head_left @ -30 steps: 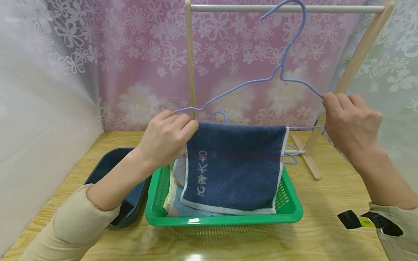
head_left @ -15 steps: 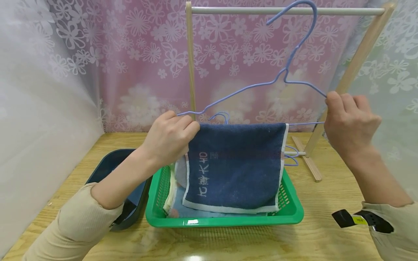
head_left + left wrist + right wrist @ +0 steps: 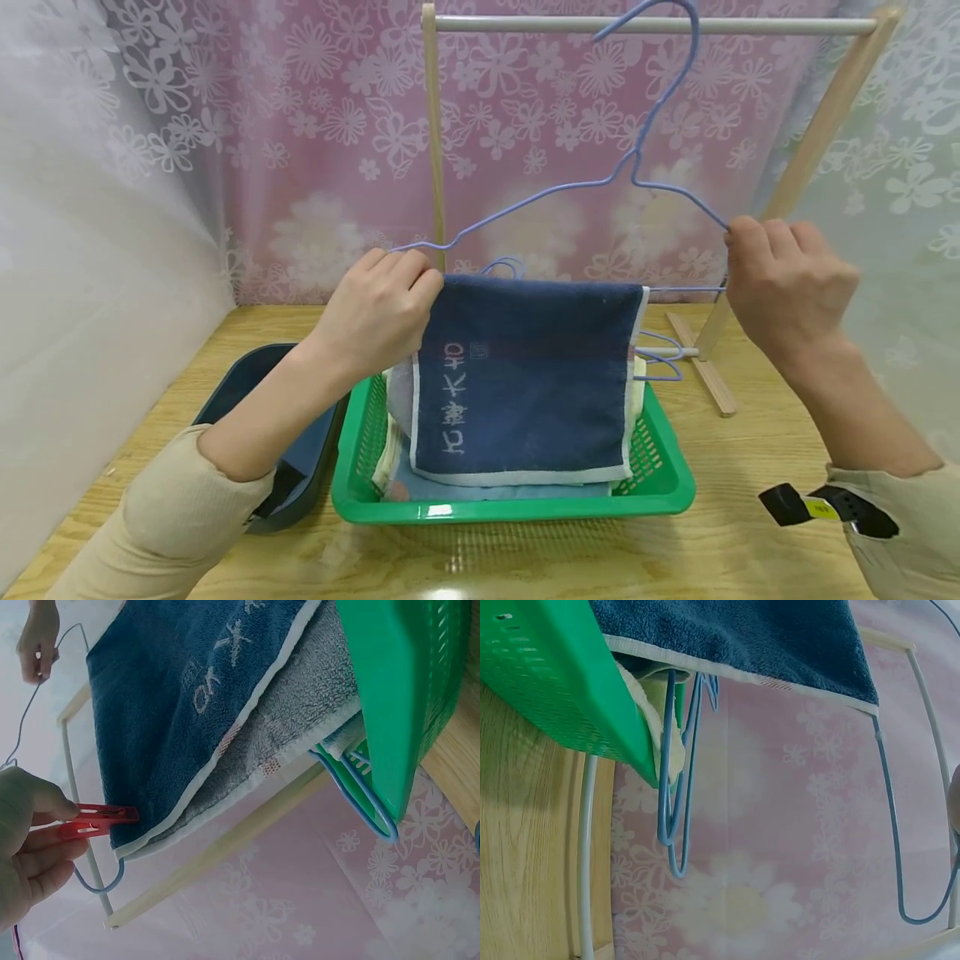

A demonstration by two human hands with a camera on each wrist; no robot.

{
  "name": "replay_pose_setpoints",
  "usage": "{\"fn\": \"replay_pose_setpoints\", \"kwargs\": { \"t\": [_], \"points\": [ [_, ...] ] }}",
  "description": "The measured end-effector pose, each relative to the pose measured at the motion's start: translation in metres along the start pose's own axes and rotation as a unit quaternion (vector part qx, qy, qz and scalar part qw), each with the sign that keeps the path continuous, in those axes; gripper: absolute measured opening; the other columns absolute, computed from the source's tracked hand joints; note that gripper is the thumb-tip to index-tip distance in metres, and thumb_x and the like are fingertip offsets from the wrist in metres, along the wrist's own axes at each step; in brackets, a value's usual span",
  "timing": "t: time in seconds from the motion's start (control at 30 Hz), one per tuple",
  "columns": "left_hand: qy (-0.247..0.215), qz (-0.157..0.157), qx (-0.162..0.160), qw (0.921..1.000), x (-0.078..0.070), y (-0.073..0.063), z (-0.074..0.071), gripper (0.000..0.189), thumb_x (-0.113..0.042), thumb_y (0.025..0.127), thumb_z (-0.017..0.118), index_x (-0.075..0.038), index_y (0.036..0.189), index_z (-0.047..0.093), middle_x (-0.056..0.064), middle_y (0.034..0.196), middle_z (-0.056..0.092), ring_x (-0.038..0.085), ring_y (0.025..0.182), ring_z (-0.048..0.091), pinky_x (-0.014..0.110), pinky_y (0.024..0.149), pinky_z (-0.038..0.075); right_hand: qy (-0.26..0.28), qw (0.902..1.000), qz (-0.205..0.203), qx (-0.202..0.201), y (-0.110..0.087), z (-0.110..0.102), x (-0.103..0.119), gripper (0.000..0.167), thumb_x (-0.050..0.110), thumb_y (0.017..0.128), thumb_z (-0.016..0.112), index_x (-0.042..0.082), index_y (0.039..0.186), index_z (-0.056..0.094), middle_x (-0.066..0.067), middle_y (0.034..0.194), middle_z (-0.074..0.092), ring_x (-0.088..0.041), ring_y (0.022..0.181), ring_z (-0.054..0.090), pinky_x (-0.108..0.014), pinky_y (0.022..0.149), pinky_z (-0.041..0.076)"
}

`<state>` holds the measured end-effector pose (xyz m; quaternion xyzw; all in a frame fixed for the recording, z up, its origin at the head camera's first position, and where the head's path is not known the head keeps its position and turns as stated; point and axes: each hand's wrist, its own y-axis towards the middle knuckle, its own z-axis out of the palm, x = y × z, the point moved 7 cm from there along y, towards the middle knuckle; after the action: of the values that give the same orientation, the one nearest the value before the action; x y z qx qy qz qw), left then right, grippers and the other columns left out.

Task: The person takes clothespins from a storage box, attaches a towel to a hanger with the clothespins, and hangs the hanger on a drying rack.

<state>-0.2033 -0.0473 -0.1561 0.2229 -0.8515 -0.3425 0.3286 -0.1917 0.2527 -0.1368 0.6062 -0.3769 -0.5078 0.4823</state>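
A navy towel point(image 3: 525, 383) with white edging and pale lettering is folded over the bottom bar of a blue wire clothes hanger point(image 3: 555, 190), its grey underside showing in the left wrist view. My left hand point(image 3: 378, 312) is at the towel's upper left corner. There it pinches a red clothespin point(image 3: 97, 821), whose jaws overlap the towel's top edge. On the other side, my right hand point(image 3: 787, 279) grips the hanger's right end, beyond the towel. The towel hangs over a green basket point(image 3: 517, 510).
Folded cloths point(image 3: 480, 492) lie in the basket. Behind it, more blue hangers point(image 3: 660, 367) show past the towel. A wooden rack with a metal rail point(image 3: 517, 25) stands at the back. A dark blue bin point(image 3: 262, 358) sits left of the basket, partly behind my left arm.
The hanger and towel shifted slightly right with both hands, then swung back left. Both hands have kept their holds.
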Motion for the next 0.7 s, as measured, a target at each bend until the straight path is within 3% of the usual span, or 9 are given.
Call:
{"fn": "replay_pose_setpoints", "kwargs": {
  "t": [0.1,0.33,0.7],
  "points": [
    [-0.021,-0.002,0.008,0.9997,0.001,-0.002,0.001,0.008,0.011,0.075,0.056,0.003,0.074,0.058,0.016,0.077,0.057,0.030,0.067,0.057,0.035,0.060,0.043,-0.003,0.9998,-0.011,0.017,-0.001,0.000,0.000,0.023,0.013,0.092,0.049,0.001,0.072,0.047,-0.018,0.058,0.048,-0.040,0.051,0.043,-0.041,0.034,0.011],
    [-0.043,0.000,-0.001,0.9991,0.002,-0.001,-0.003,0.010,0.013,0.074,0.055,0.003,0.072,0.056,0.016,0.076,0.056,0.029,0.063,0.056,0.034,0.056,0.039,-0.021,0.9928,-0.020,0.116,-0.006,0.007,-0.012,0.031,0.017,0.096,0.046,-0.002,0.073,0.055,-0.021,0.065,0.059,-0.042,0.064,0.053,-0.048,0.033,0.029],
    [-0.049,0.002,-0.013,0.9987,0.000,0.000,-0.004,0.010,0.013,0.075,0.054,0.003,0.071,0.056,0.015,0.073,0.055,0.028,0.058,0.054,0.034,0.054,0.043,-0.021,0.9876,-0.016,0.155,-0.006,0.010,-0.012,0.035,0.017,0.090,0.036,-0.002,0.063,0.047,-0.020,0.058,0.052,-0.040,0.054,0.046,-0.038,0.031,0.018]
  ]
}}
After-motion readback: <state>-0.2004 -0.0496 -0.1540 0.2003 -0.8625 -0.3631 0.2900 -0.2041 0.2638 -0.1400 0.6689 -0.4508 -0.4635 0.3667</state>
